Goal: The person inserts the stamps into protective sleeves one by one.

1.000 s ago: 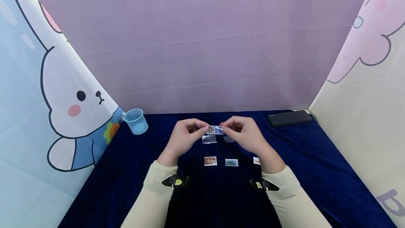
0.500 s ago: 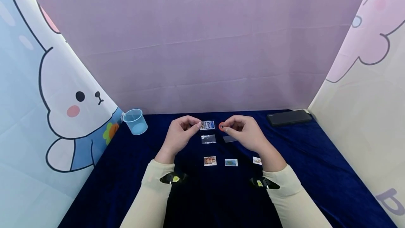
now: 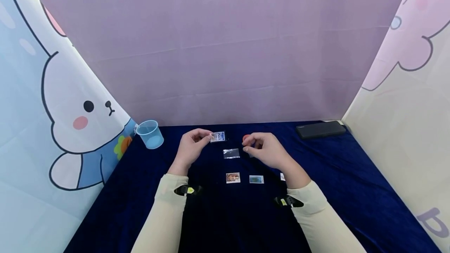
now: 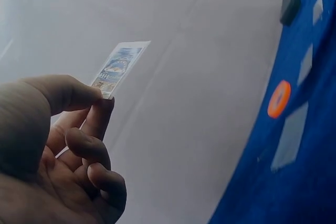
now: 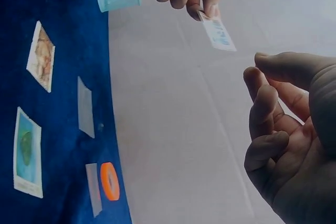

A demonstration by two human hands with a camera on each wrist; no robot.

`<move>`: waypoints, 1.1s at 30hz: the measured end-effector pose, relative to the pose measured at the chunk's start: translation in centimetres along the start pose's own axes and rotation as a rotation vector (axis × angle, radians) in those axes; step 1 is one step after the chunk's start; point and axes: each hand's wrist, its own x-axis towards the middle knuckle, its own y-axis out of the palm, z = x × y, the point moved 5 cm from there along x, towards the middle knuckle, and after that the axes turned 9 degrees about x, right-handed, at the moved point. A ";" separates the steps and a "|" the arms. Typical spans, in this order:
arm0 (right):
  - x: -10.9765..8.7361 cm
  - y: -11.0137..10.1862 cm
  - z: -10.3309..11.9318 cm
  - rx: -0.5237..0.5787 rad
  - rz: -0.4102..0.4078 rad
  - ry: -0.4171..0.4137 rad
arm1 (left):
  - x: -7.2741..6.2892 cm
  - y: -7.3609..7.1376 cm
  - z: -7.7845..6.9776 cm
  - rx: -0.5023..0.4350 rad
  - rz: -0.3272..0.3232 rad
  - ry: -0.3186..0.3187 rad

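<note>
Between thumb and forefinger my left hand [image 3: 188,149] pinches a blue postage stamp [image 3: 217,136] in a clear sleeve, raised above the cloth. In the left wrist view the stamp [image 4: 116,69] is tilted. My right hand [image 3: 268,149] holds nothing; its fingers are loosely bent, with a small gap at the thumb. Just past the right fingertips, partly hidden, lies an orange ring [image 5: 110,181]. Flat on the cloth are a clear sleeve [image 3: 231,154] and another clear sleeve [image 5: 94,189] beside the ring. Nearer me lie a brown stamp [image 3: 233,178], a blue-green stamp [image 3: 256,179] and a third stamp [image 3: 283,177], mostly behind the right wrist.
A dark blue cloth [image 3: 116,206] covers the table. At the back left stands a light blue cup [image 3: 150,135]. A black case [image 3: 320,129] lies at the back right. Fabric walls [image 3: 225,50] enclose the back and both sides.
Both hands held the sleeved stamp at first. The right hand let go and now stays near the orange ring, while the left hand has moved left with the stamp.
</note>
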 end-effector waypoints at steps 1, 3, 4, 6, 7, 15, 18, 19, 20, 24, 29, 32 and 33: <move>0.1 0.1 -0.2 -0.008 0.002 0.003 | 0.1 -0.1 0.5 -0.005 0.001 -0.006; 0.2 0.4 -0.8 -0.022 0.010 0.010 | 0.3 -0.3 1.3 -0.012 0.005 -0.021; 0.2 0.5 -1.0 -0.027 0.017 0.014 | 0.3 -0.4 1.8 -0.013 0.008 -0.033; 0.3 0.8 -1.5 -0.029 0.035 0.028 | 0.4 -0.6 2.5 -0.014 0.009 -0.060; 0.4 1.0 -1.7 -0.033 0.046 0.039 | 0.5 -0.7 2.9 -0.011 0.007 -0.075; 0.4 2.7 -3.0 -0.069 0.158 0.103 | 0.5 -1.2 5.8 0.114 -0.014 -0.224; 0.3 3.4 -3.4 -0.097 0.189 0.117 | 0.4 -1.3 6.8 0.135 -0.012 -0.263; 0.3 3.6 -3.6 -0.108 0.196 0.121 | 0.4 -1.3 7.0 0.139 -0.014 -0.272; 0.3 3.8 -3.8 -0.119 0.203 0.125 | 0.4 -1.4 7.3 0.144 -0.015 -0.280; 0.2 4.8 -4.5 -0.176 0.234 0.142 | 0.3 -1.5 8.1 0.161 -0.015 -0.288; 0.0 6.1 -5.2 -0.254 0.280 0.143 | 0.2 -1.5 9.3 0.191 0.007 -0.308; -0.1 6.5 -5.6 -0.280 0.295 0.157 | 0.2 -1.4 9.9 0.217 0.022 -0.319; -0.2 6.6 -5.7 -0.287 0.298 0.161 | 0.2 -1.4 10.1 0.223 0.025 -0.322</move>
